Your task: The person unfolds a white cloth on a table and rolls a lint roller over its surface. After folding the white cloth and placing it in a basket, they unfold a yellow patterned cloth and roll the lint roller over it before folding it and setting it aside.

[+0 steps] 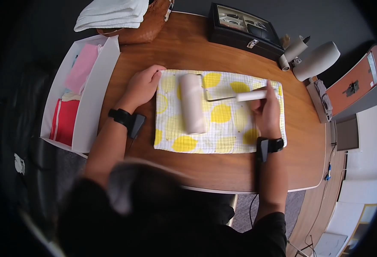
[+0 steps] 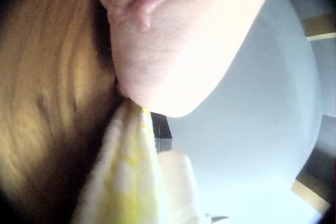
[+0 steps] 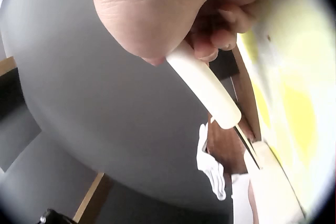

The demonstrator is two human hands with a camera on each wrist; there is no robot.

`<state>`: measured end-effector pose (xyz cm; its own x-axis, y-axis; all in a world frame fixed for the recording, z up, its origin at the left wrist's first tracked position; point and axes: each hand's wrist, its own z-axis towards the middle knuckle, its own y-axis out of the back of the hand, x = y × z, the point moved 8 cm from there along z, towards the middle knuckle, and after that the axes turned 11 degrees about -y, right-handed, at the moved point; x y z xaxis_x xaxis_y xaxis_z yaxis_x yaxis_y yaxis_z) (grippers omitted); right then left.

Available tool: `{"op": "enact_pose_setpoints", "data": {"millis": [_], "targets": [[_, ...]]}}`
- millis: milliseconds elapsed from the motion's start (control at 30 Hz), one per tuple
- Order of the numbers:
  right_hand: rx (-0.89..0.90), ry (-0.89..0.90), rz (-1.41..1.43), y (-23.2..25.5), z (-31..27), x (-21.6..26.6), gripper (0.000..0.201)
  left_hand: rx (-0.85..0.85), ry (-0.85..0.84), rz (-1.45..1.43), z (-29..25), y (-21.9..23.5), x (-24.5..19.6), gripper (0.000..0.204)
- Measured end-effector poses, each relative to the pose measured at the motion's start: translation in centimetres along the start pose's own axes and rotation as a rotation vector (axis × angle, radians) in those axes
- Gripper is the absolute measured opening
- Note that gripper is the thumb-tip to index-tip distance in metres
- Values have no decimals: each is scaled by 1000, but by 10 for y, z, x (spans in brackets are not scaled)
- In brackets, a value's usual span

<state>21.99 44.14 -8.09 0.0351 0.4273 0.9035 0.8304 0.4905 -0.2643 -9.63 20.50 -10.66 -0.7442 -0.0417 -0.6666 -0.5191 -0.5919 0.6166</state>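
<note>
A folded white cloth with yellow lemon prints (image 1: 222,141) lies flat on the table. My left hand (image 1: 144,85) is at its far left corner and pinches the edge; in the left wrist view the cloth (image 2: 126,182) runs out from under the thumb (image 2: 163,66). My right hand (image 1: 267,112) grips the white handle of a lint roller (image 1: 192,105), fingers curled round it. The roller's wide pale cylinder is over the left half of the cloth, blurred. A thin metal rod joins it to the handle (image 3: 207,87), seen in the right wrist view.
To the left stands a white box (image 1: 92,85) with folded pink and red fabrics. White folded cloths (image 1: 111,15) rest on a brown leather bag (image 1: 150,25) at the back. A black watch case (image 1: 244,32), a pale vase (image 1: 317,60) and a small box (image 1: 320,100) stand back right.
</note>
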Motion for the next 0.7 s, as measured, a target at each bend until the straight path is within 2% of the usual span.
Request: {"op": "enact_pose_setpoints", "data": {"millis": [33,100,233,300,367,433,500,633,700], "targets": [[72,54,73,22,14,2,47,2,-2,-8,1,0,0,27],[-178,80,194,76,22,14,45,-1,-5,-17,1,1,-1,27],[-511,254,266,152,8,45,42,-3,7,-13,0,4,-6,27],[-468,255,249,159,11,47,41,0,11,-5,-1,4,-5,27],[-463,208,224,144,9,41,40,6,8,13,0,3,-4,26],[-331,201,130,110,13,31,41,6,0,15,0,2,-3,26],[-105,85,47,58,8,18,41,8,-5,10,1,1,-1,26],[119,-66,-136,-15,-9,-17,43,2,-18,8,2,2,-5,26],[114,-96,-140,-22,-16,-14,43,9,-9,14,2,2,-7,26]]}}
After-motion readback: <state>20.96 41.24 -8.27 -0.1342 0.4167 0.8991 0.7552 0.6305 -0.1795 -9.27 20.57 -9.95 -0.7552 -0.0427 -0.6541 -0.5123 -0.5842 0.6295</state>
